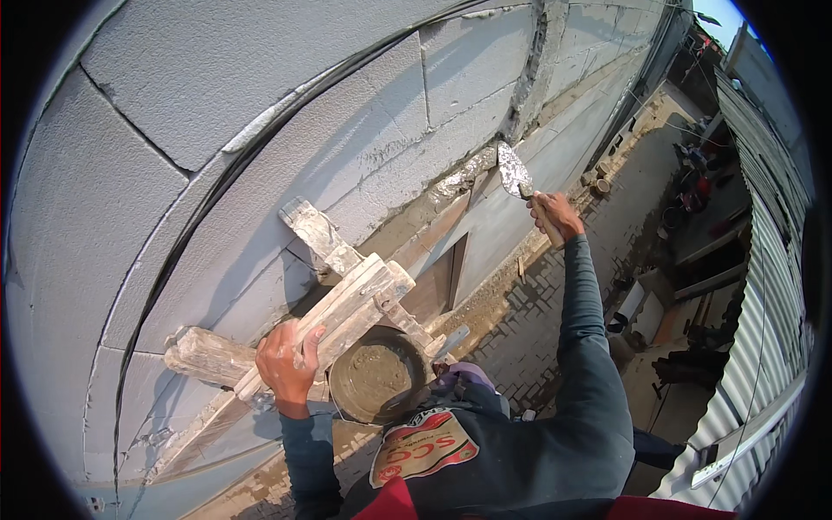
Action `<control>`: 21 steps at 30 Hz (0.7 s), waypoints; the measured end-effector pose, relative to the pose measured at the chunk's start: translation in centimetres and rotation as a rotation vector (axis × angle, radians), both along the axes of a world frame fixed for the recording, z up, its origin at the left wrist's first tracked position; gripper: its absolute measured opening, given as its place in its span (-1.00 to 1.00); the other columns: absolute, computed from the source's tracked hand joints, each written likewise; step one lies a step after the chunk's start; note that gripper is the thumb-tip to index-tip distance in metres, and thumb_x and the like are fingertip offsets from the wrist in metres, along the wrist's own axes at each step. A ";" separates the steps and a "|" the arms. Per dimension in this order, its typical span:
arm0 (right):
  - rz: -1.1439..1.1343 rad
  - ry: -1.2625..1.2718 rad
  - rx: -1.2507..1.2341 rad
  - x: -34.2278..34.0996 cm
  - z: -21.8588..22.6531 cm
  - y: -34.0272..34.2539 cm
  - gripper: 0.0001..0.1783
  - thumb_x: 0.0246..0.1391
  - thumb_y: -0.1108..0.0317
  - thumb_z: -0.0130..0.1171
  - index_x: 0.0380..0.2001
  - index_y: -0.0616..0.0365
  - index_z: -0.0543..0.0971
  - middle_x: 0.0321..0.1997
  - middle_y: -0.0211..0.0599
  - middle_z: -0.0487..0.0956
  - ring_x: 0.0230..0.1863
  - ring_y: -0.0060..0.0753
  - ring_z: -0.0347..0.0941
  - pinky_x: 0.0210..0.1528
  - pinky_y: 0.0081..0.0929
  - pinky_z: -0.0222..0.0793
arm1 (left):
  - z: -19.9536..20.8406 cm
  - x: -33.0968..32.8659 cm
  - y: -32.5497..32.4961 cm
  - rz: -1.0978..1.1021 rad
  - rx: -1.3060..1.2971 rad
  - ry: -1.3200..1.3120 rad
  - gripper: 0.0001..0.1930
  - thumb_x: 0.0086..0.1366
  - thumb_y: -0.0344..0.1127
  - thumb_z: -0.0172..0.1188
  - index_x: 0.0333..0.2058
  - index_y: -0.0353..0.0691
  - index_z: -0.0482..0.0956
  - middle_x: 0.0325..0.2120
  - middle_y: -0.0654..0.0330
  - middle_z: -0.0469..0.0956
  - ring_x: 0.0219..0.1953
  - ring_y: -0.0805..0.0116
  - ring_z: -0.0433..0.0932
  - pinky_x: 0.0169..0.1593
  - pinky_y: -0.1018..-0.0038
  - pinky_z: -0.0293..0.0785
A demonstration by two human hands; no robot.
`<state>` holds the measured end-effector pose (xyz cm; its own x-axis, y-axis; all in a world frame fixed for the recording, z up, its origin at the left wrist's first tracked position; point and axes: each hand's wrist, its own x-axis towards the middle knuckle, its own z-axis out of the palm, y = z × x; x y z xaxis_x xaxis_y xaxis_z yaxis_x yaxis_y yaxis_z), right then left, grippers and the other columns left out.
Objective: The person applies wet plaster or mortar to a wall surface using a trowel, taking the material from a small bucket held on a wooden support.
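Observation:
My right hand [556, 217] is wrapped round the wooden handle of a trowel [513, 171], out at the end of my stretched arm. The trowel's blade, smeared with grey mortar, is up against the block wall [381, 121]. Wet mortar [464, 179] lies along a ledge of the wall beside the blade. My left hand [289, 357] grips a mortar-crusted wooden beam [355, 303], with the thumb over its top. Close to that hand, a round dark bucket [379, 374] holds grey-brown mortar.
Wooden blocks [208, 355] and a plank [314, 227] jut from the wall. A black cable [217, 186] runs across it. Far below lies a paved alley [555, 329]. A corrugated metal roof [767, 347] borders the right side, with household clutter [689, 178] beneath.

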<state>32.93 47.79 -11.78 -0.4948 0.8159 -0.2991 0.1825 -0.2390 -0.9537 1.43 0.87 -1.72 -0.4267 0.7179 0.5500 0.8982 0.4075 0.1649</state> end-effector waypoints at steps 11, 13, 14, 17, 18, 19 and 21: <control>-0.306 0.162 0.125 -2.9 -8.1 -1.0 -0.57 0.33 0.02 0.04 -0.27 0.23 0.53 -0.54 -0.42 0.48 -0.63 -0.56 0.42 -0.62 -0.53 0.37 | 0.4 0.3 0.1 0.011 -0.019 -0.006 -0.63 0.22 -0.07 0.35 -0.26 -0.31 0.63 -0.40 -0.05 0.62 -0.36 -0.10 0.59 -0.26 0.15 0.46; -0.336 0.266 0.095 -4.9 -9.7 -1.6 -0.57 0.34 0.02 0.02 -0.26 0.24 0.52 -0.53 -0.40 0.48 -0.63 -0.54 0.43 -0.62 -0.53 0.39 | 0.1 0.1 0.1 0.011 0.001 0.041 -0.59 0.22 0.02 0.33 -0.27 -0.28 0.63 -0.43 0.00 0.61 -0.40 -0.05 0.57 -0.30 0.21 0.44; -0.362 0.327 0.064 -6.2 -10.3 -2.1 -0.57 0.34 0.02 0.02 -0.26 0.24 0.52 -0.53 -0.40 0.49 -0.63 -0.53 0.43 -0.62 -0.53 0.39 | -0.1 0.1 0.0 0.008 -0.002 0.047 -0.59 0.22 0.02 0.33 -0.27 -0.28 0.63 -0.43 0.00 0.61 -0.40 -0.05 0.57 -0.30 0.21 0.44; -0.367 0.462 0.030 -8.9 -12.3 -4.3 -0.56 0.32 0.02 0.02 -0.27 0.26 0.53 -0.54 -0.34 0.51 -0.67 -0.53 0.43 -0.67 -0.51 0.40 | -0.1 0.0 0.1 0.023 -0.019 0.003 -0.59 0.23 0.01 0.33 -0.28 -0.29 0.62 -0.44 -0.01 0.61 -0.41 -0.06 0.57 -0.30 0.20 0.44; -0.372 0.464 0.030 -9.1 -12.8 -4.7 -0.56 0.32 0.02 0.02 -0.27 0.26 0.53 -0.54 -0.34 0.51 -0.67 -0.53 0.43 -0.67 -0.51 0.40 | -0.1 0.1 0.4 0.014 -0.010 -0.002 -0.59 0.23 0.01 0.33 -0.28 -0.29 0.62 -0.44 -0.01 0.61 -0.40 -0.06 0.57 -0.30 0.19 0.44; -0.365 0.484 0.002 -9.5 -13.1 -5.4 -0.57 0.33 0.02 0.02 -0.24 0.24 0.52 -0.53 -0.36 0.50 -0.66 -0.53 0.43 -0.67 -0.52 0.41 | -0.1 0.2 0.4 0.011 -0.001 -0.008 -0.60 0.23 0.01 0.33 -0.28 -0.29 0.61 -0.44 0.00 0.61 -0.40 -0.06 0.57 -0.30 0.19 0.44; -0.349 0.492 -0.037 -9.9 -13.2 -6.4 -0.58 0.35 0.01 0.01 -0.21 0.21 0.50 -0.51 -0.38 0.51 -0.65 -0.53 0.44 -0.66 -0.53 0.42 | -0.1 0.2 0.4 0.010 -0.005 -0.004 -0.60 0.23 0.01 0.33 -0.28 -0.29 0.61 -0.44 0.00 0.61 -0.40 -0.06 0.57 -0.30 0.19 0.44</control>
